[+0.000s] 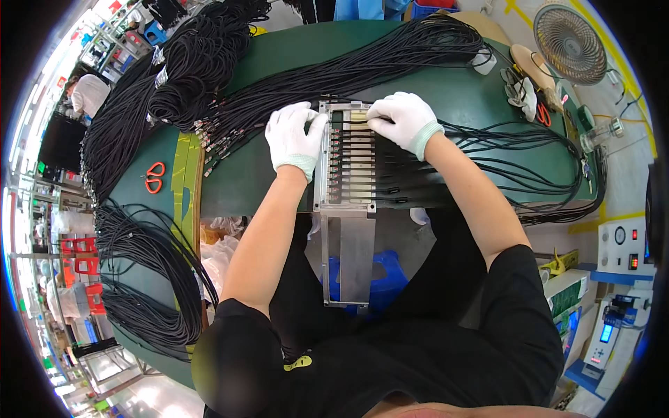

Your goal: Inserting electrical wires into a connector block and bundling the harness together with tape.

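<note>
Both my hands wear white gloves. A long metal fixture (322,167) lies over the near table edge, with several black cables (357,155) set side by side across its slots, connector ends to the left. At its far end, my right hand (404,120) pinches a black cable between thumb and fingers. My left hand (294,136) is closed at the fixture's far left edge, thumb and forefinger together by that same cable's end. The fingertips partly cover the connector there. From the fixture's right side the cables trail across the green table (279,56).
Large bundles of black cable (202,63) fill the table's left and far side. Orange-handled scissors (153,177) lie at left; another orange-handled tool (543,113) is at right. A fan (570,43) stands at far right, with boxed instruments (620,244) below. A blue stool (387,275) is under the fixture.
</note>
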### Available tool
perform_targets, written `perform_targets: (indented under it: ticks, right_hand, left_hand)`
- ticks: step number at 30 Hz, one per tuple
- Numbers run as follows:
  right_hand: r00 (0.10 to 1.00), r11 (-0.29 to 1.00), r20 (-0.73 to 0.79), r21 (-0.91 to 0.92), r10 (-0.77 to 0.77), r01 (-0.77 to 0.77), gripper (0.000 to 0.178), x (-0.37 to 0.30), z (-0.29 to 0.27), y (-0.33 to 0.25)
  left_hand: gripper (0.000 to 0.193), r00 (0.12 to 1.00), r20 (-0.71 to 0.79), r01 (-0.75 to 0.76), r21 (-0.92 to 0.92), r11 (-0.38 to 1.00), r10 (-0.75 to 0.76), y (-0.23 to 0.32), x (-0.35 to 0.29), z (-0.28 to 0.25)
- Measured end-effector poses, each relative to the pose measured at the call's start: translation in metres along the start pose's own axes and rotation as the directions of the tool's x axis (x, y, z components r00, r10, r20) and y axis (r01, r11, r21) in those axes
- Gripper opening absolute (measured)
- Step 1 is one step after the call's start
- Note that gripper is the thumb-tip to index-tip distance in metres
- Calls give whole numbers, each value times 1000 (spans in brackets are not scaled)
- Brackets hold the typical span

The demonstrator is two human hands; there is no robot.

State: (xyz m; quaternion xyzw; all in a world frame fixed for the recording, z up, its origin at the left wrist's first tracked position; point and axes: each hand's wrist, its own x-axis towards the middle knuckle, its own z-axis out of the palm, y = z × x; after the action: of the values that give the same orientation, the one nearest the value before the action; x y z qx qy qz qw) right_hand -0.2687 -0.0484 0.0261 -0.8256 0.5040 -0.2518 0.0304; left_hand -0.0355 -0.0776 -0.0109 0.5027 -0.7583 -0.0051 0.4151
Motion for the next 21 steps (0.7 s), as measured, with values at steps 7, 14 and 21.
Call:
perform_targets:
  ticks: [7, 14, 21]
  right_hand:
    - [997, 998, 52, -21, 59, -58, 16, -2, -6, 16]
    - [992, 997, 103, -22, 75, -73, 16, 1, -8, 12]
    - [997, 998, 47, -21, 68, -67, 21, 0, 5, 20]
  left_hand:
    - [23, 948, 254, 236, -149, 960, -193, -5, -4, -3]
    - [22, 956, 254, 213, -259, 942, -146, -15, -3, 0]
    - [46, 883, 448, -202, 86, 976, 143, 28, -14, -1]
